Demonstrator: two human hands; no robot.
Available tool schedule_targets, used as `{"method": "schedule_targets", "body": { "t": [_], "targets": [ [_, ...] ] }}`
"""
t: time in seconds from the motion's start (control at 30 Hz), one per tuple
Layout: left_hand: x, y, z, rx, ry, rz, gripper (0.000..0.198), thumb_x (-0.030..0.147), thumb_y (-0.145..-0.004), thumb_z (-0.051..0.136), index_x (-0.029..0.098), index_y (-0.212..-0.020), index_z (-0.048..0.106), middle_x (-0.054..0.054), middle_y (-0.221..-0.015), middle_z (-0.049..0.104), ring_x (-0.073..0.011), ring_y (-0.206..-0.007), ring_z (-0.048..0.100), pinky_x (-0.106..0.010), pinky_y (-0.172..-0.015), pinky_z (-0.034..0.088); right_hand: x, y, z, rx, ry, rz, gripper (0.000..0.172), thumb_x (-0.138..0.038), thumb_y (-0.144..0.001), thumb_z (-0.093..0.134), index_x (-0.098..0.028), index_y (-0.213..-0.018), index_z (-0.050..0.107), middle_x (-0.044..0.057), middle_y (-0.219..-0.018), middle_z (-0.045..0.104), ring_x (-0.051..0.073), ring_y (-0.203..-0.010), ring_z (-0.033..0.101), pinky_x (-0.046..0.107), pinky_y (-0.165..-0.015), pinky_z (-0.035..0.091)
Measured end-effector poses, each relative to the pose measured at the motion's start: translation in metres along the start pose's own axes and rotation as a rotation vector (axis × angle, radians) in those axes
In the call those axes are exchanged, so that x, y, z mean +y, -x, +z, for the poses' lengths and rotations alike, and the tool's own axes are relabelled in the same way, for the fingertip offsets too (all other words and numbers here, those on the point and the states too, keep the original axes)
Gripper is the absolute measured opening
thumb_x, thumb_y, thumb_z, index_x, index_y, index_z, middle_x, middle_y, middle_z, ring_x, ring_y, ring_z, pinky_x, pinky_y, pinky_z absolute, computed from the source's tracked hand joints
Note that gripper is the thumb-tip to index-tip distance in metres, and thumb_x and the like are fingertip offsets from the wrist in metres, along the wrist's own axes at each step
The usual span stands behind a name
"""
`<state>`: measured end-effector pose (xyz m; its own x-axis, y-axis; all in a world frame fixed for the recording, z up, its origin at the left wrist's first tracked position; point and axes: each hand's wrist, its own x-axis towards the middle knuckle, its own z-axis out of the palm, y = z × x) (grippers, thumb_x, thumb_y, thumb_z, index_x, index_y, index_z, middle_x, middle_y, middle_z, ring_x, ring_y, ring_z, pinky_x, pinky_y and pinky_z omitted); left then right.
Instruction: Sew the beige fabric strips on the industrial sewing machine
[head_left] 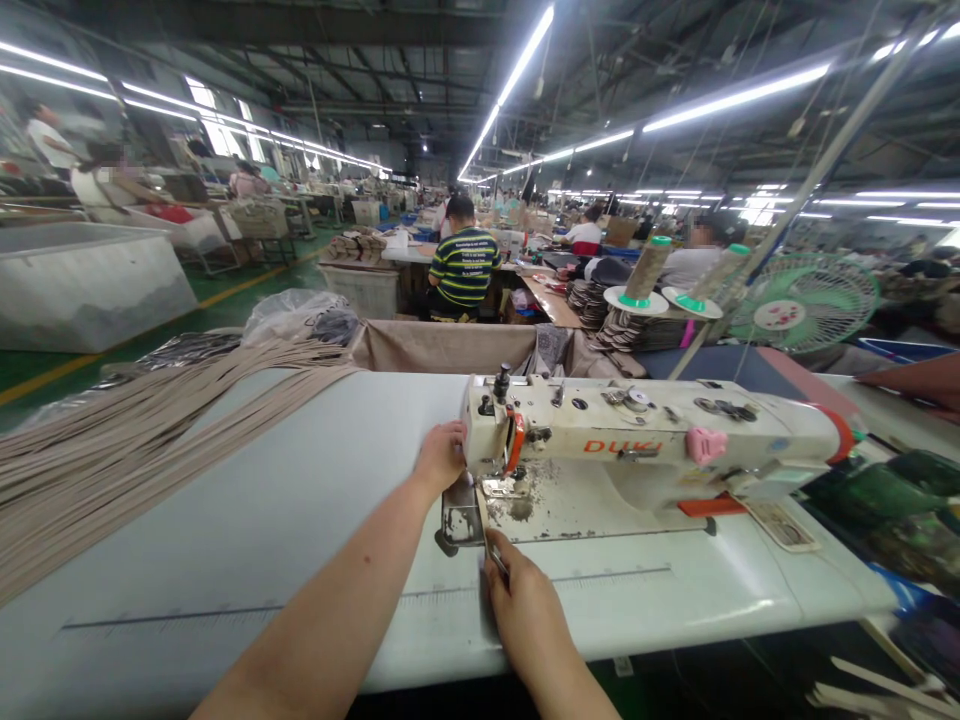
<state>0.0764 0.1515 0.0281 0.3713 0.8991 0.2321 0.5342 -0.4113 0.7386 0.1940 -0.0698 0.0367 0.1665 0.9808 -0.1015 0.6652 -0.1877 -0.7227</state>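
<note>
A white sewing machine (600, 430) with orange trim stands on the pale table. My left hand (441, 458) reaches to the left end of its head. Its fingers are bent together, and their tips are partly hidden beside the machine, so what they hold does not show. A narrow beige strip (482, 508) runs from the needle area toward me. Closer to the front edge, my right hand (525, 600) is closed on the strip's near end. A small dark metal tool (496, 562) shows between its thumb and fingers; its kind is unclear.
Many long beige strips (187, 420) lie across the table's left side. A ruler scale (180, 617) marks the front. Behind are a cloth-lined bin (435, 345), thread cones (646, 272) and a green fan (806, 303). A person in a striped shirt (463, 268) sits beyond.
</note>
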Motion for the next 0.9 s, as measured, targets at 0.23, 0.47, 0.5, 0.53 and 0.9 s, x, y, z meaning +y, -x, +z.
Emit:
{"method": "schedule_targets", "body": {
  "t": [0.23, 0.47, 0.5, 0.53, 0.9],
  "targets": [
    [-0.006, 0.003, -0.005, 0.154, 0.288, -0.166, 0.006, 0.022, -0.075, 0.068, 0.018, -0.072, 0.071, -0.007, -0.096, 0.075, -0.0256, -0.100, 0.066, -0.037, -0.095, 0.049, 0.007, 0.003, -0.004, 0.163, -0.053, -0.146, 0.041, -0.033, -0.100, 0.049, -0.021, -0.135, 0.066, 0.013, -0.120, 0.070, 0.027, -0.110, 0.069, 0.038, -0.098, 0.053],
    [-0.004, 0.031, -0.017, 0.178, 0.748, -0.323, 0.039, 0.056, -0.074, 0.070, 0.018, -0.075, 0.063, -0.004, -0.076, 0.070, -0.0207, -0.079, 0.068, -0.037, -0.083, 0.056, 0.003, 0.012, -0.012, 0.242, -0.229, -0.232, 0.027, -0.040, -0.098, 0.056, -0.019, -0.107, 0.071, 0.012, -0.108, 0.069, 0.026, -0.104, 0.064, 0.039, -0.096, 0.052],
    [-0.003, 0.038, -0.020, 0.180, 0.798, -0.332, 0.042, 0.058, -0.071, 0.073, 0.018, -0.075, 0.062, -0.005, -0.076, 0.070, -0.0201, -0.079, 0.068, -0.038, -0.086, 0.057, 0.000, 0.013, -0.012, 0.224, -0.252, -0.237, 0.028, -0.043, -0.099, 0.054, -0.020, -0.102, 0.071, 0.011, -0.105, 0.069, 0.026, -0.103, 0.064, 0.038, -0.095, 0.051],
    [-0.003, 0.046, -0.024, 0.182, 0.838, -0.341, 0.045, 0.060, -0.068, 0.077, 0.018, -0.074, 0.060, -0.005, -0.076, 0.070, -0.0195, -0.080, 0.069, -0.039, -0.089, 0.058, -0.003, 0.013, -0.012, 0.198, -0.277, -0.236, 0.030, -0.045, -0.100, 0.053, -0.020, -0.097, 0.070, 0.010, -0.100, 0.069, 0.025, -0.099, 0.064, 0.037, -0.092, 0.051],
    [0.008, 0.143, -0.061, 0.286, 0.792, -0.397, 0.044, 0.054, -0.069, 0.086, 0.019, -0.087, 0.068, -0.007, -0.095, 0.079, -0.0209, -0.090, 0.072, -0.029, -0.081, 0.055, -0.032, -0.008, 0.024, -0.286, -0.921, 0.093, 0.063, -0.076, -0.079, 0.067, -0.015, -0.094, 0.070, 0.000, -0.070, 0.066, 0.008, -0.051, 0.045, 0.021, -0.047, 0.025]
  ]
}}
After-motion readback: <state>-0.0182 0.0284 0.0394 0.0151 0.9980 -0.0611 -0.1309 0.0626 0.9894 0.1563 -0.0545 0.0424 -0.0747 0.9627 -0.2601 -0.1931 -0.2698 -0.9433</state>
